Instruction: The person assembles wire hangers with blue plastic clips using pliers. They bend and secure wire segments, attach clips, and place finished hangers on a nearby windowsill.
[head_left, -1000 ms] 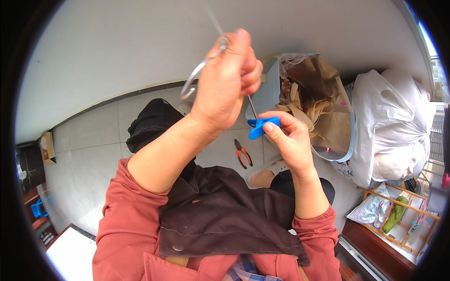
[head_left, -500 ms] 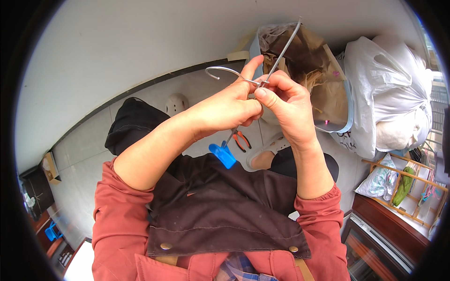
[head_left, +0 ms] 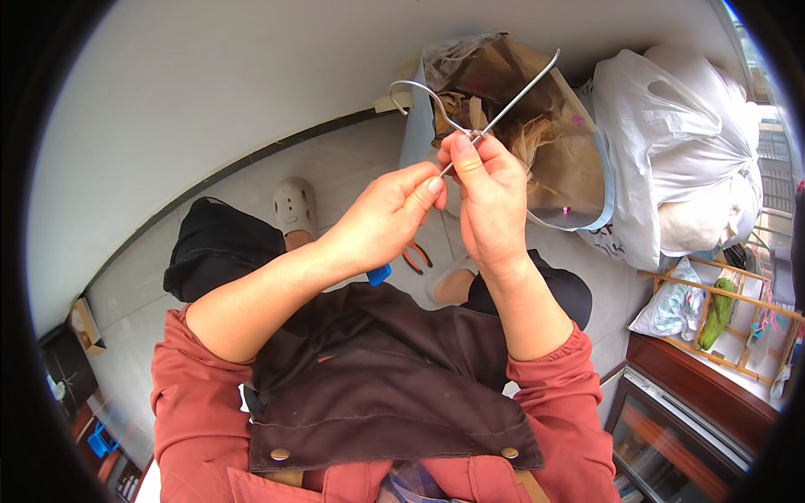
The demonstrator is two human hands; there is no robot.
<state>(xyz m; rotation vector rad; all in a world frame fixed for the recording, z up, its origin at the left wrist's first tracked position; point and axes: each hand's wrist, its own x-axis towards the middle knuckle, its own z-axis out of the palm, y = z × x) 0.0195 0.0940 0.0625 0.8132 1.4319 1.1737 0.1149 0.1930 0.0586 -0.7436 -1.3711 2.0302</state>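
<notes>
Both my hands are closed on a silver wire hanger (head_left: 513, 102) held up in front of me. Its curved hook (head_left: 419, 86) rises to the left of a long wire arm that slants up to the right. My right hand (head_left: 490, 201) pinches the wire just below the joint of hook and arm, thumb on top. Close beside it, my left hand (head_left: 390, 205) grips the lower stretch of wire between thumb and fingers. A blue plastic clip (head_left: 379, 274) shows below my left wrist, mostly hidden. Orange-and-black-handled pliers (head_left: 417, 257) lie on the floor below.
Beyond my hands stands an open bag (head_left: 599, 205) with brown papery scraps. A stuffed white plastic bag (head_left: 662, 151) sits to its right. Further right, a wooden rack (head_left: 746, 298) holds a green vegetable (head_left: 717, 314) above a dark cabinet (head_left: 679, 436). A white wall (head_left: 210, 75) runs along the far left.
My left hand has turned and shifted down, its raised index finger now curled onto the wire. The hanger has tilted, and the blue clip has gone mostly behind my left wrist.
</notes>
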